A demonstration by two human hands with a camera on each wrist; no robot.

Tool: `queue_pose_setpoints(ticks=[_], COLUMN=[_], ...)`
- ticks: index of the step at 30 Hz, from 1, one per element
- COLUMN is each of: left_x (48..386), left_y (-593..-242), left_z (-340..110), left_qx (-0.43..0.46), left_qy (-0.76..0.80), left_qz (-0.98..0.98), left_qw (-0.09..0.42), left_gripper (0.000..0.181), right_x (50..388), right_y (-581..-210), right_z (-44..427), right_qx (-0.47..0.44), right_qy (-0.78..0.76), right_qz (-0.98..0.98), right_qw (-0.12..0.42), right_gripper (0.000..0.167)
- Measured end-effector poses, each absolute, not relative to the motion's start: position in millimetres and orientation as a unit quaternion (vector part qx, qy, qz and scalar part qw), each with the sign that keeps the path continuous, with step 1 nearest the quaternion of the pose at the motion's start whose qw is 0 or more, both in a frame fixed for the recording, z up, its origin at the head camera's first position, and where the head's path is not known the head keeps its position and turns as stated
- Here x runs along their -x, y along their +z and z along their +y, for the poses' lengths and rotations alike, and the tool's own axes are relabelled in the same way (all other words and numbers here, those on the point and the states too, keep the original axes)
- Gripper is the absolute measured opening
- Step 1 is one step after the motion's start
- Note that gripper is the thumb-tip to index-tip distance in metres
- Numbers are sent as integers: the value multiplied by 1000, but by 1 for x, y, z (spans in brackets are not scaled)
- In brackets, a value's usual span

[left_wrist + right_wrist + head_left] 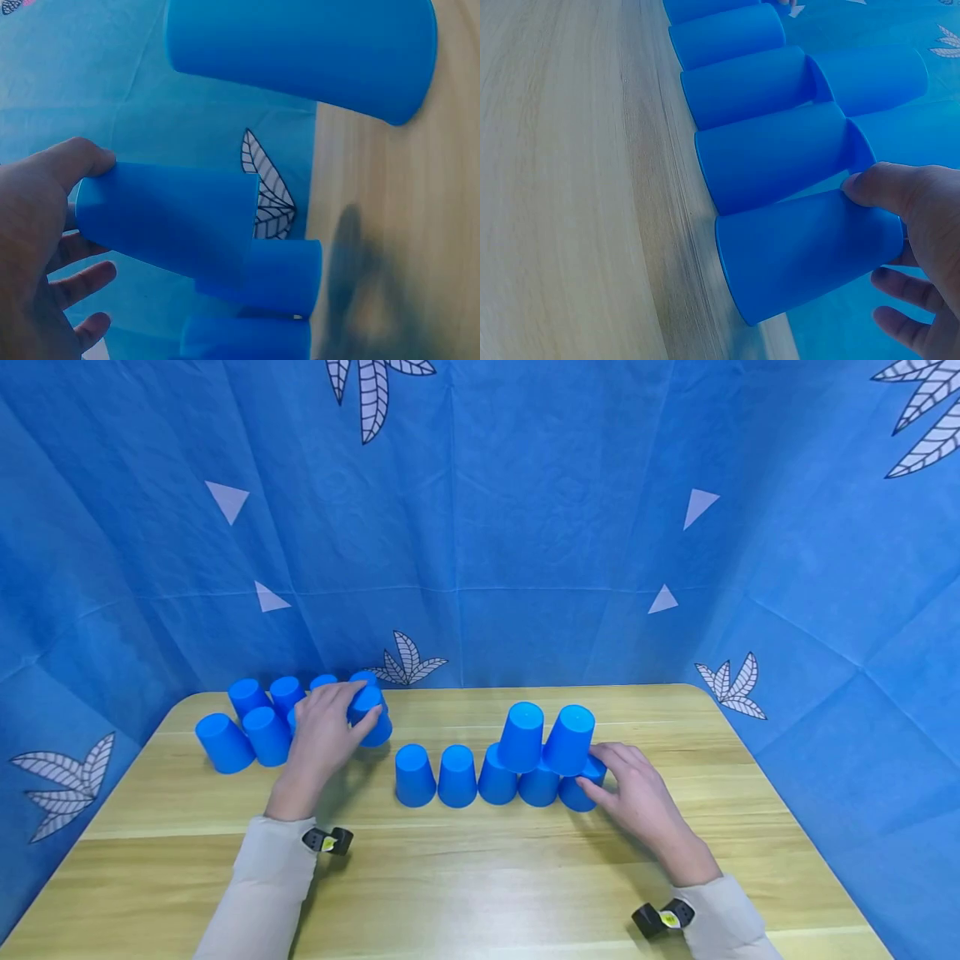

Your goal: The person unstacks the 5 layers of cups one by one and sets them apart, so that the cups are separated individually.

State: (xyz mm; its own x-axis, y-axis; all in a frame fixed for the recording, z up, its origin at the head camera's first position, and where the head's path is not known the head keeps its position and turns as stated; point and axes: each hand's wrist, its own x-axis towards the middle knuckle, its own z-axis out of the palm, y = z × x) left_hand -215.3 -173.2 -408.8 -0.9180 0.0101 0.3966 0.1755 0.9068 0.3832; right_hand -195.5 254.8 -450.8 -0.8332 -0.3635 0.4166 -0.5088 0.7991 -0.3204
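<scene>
My left hand [325, 727] pinches an upside-down blue plastic cup [372, 720] near its closed end. In the left wrist view that held cup [165, 217] hangs above the table, with other cups behind it. A row of several upside-down blue cups [457, 777] stands mid-table. Two more, a left upper cup [521, 739] and a right upper cup [570, 742], sit on the row's right part. My right hand [637, 789] grips the row's rightmost cup [577, 793] by its top, thumb in front; in the right wrist view this cup [810, 255] stands on the table.
Several more upside-down blue cups [225, 743] stand in two rows at the table's back left, partly hidden by my left hand. The wooden table [480, 885] ends at a blue patterned cloth [562, 527] behind and at both sides.
</scene>
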Motion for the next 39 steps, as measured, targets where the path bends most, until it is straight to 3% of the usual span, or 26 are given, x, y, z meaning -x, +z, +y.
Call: queue_pose_setpoints(ticks=[32, 39], left_x=[225, 223], left_y=[-441, -440], left_z=[-200, -203], left_qx=[-4, 4], left_qy=[-145, -152], left_qz=[-977, -974], left_qw=[155, 165], left_gripper=[59, 56], right_x=[194, 194], right_y=[-450, -450], right_z=[254, 253], right_qx=[-232, -229], right_qy=[208, 210], right_qz=[-935, -937], right_qw=[167, 161], right_gripper=[46, 47])
